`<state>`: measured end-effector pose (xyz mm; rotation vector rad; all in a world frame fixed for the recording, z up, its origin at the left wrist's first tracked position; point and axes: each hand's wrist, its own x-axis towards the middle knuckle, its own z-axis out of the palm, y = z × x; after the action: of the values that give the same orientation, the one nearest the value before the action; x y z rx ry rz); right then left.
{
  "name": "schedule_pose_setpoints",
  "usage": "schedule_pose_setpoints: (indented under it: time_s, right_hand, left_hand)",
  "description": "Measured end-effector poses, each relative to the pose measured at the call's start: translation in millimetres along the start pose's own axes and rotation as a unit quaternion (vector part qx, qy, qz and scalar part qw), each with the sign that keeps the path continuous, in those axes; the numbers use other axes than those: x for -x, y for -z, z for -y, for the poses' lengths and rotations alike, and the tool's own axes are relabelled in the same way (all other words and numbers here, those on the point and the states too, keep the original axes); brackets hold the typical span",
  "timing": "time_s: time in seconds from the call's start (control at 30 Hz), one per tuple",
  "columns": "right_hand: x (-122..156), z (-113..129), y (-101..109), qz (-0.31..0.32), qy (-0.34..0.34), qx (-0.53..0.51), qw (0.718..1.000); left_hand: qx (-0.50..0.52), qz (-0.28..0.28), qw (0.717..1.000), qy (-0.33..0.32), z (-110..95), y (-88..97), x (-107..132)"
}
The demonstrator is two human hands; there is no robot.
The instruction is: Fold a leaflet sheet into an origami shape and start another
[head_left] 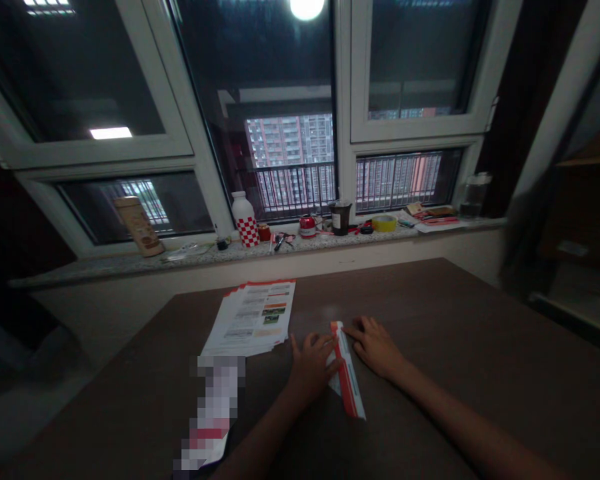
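A folded white and orange paper (349,381) lies on the dark brown table (455,333), narrow and pointing away from me. My left hand (313,363) rests on its left side, fingers curled down onto the fold. My right hand (375,343) lies flat beside its far right edge, fingers stretched toward the paper's tip. A stack of printed leaflets (253,317) with orange borders sits just left of my hands.
A blurred-out sheet (213,417) lies near the table's front left. The stone windowsill (130,263) behind holds a tan canister (139,227), a white bottle with red checks (245,220), a dark cup (341,217), a yellow tape roll (384,223), and a glass jar (474,195).
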<state>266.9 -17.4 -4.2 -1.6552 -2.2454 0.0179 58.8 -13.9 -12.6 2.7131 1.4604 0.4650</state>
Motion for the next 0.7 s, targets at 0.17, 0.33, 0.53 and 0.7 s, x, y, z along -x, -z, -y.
schedule_pose_setpoints:
  time_s: [0.17, 0.33, 0.53, 0.7]
  right_hand:
    - [-3, 3, 0, 0.003, -0.014, 0.018, 1.000]
    - [-8, 5, -1, -0.005, -0.031, 0.027, 0.999]
    - [-10, 5, -1, -0.007, -0.036, 0.032, 0.999]
    - [-10, 3, -3, -0.014, -0.040, 0.023, 0.999]
  left_hand:
    - [-0.017, -0.009, 1.000, -0.008, 1, -2.1, 1]
    - [-0.006, -0.013, 1.000, -0.012, 1, -3.3, 2]
    - [-0.011, -0.016, 1.000, -0.013, 1, -4.4, 2]
    - [-0.016, -0.011, 1.000, -0.013, -1, -0.8, 2]
